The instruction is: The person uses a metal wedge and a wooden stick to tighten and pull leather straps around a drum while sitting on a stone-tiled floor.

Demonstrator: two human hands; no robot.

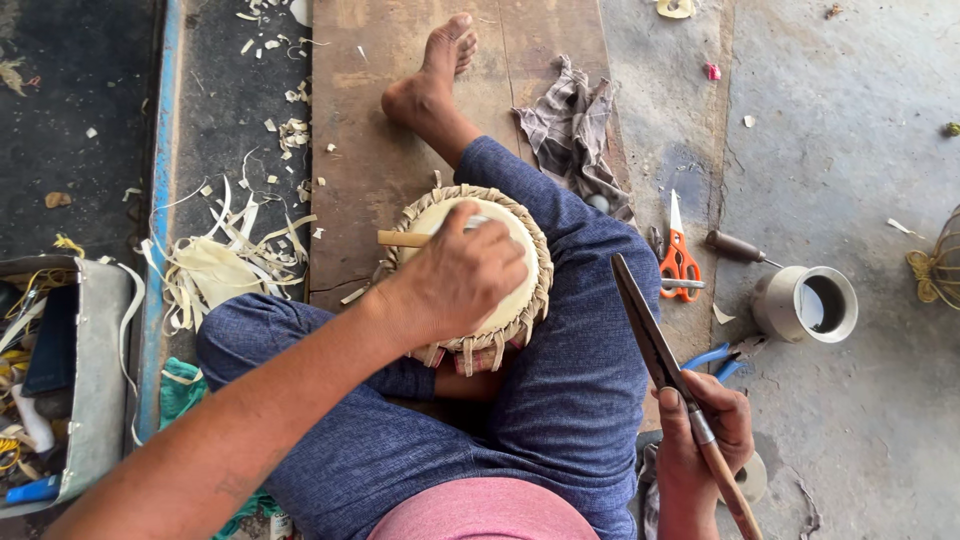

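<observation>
Left hand (455, 275): you're pressing it onto the small drum (520, 290), fingers curled
Right hand (700, 435): you're gripping the long file (655, 345), clamped on its handle

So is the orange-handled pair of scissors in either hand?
No, the scissors lie on the floor, apart from the right hand, which holds a long blade.

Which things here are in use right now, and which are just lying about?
In use: round cream drum head with woven rim, under left hand; long dark metal file with wooden handle, in right hand.
Lying about: orange-handled scissors, grey cloth, white cylindrical cup.
</observation>
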